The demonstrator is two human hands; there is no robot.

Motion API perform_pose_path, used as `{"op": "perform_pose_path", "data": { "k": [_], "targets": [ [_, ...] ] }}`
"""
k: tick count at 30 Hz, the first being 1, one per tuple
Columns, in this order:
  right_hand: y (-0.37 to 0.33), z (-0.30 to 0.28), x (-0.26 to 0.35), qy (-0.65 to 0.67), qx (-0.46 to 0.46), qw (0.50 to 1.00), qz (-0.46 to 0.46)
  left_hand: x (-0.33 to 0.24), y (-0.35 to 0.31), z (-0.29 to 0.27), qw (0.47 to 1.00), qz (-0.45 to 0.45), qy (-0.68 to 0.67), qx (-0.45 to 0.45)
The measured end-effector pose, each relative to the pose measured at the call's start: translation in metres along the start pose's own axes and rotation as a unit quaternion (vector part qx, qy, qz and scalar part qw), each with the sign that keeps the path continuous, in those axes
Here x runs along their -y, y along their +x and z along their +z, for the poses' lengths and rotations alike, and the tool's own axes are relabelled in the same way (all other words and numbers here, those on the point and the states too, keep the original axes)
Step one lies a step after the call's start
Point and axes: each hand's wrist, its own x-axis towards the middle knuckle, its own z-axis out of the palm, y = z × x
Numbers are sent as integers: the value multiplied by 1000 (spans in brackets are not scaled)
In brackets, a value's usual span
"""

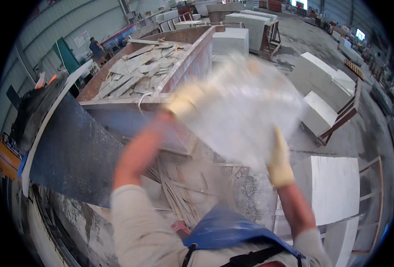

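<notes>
- Gripped at two edges: left hand (186, 103), in a pale glove, closed over the upper-left rim of a pale stone slab piece (241, 111); right hand (279, 162), also gloved, clamped on its lower-right edge.
- Slab piece held up in mid-frame, centre to upper right, heavily motion-blurred; outline irregular, surface whitish and dusty, exact thickness not readable.
- Risk, judged: slip from the gloves if dust on the stone lowers friction; broken edges likely sharp, so cuts to the bare forearms possible.
- Risk, judged: fall onto the feet or onto the thin offcuts (179, 196) heaped low in the frame centre, with splintering and flying chips.
- Risk, judged: strike against the steel rim of the rusty skip (117, 103) just behind the slab, upper left of centre, cracking the piece.
- Skip: rust-brown metal walls, angular, filled with flat grey-white stone shards (139, 71) lying overlapped.
- Dark grey sheet (72, 155) at left, matt, speckled, with a pale curved edge.
- White rectangular stone blocks (330, 189) on wooden frames at right; smooth faces, square corners.
- Floor grey, dusty concrete; blue apron at the lower edge.
</notes>
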Motion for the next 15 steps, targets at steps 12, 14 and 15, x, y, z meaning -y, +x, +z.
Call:
{"op": "perform_pose_path", "data": {
  "k": [12,14,15],
  "targets": [
    [152,8,-157,-513,352,754,211,6,-184,94,943,-254,-191,101],
    [154,-83,-173,-528,308,723,321,31,-266,199,870,-430,-221,99],
    [167,-141,-181,-627,333,633,309,17,-300,223,856,-482,-179,60]
  ]
}}
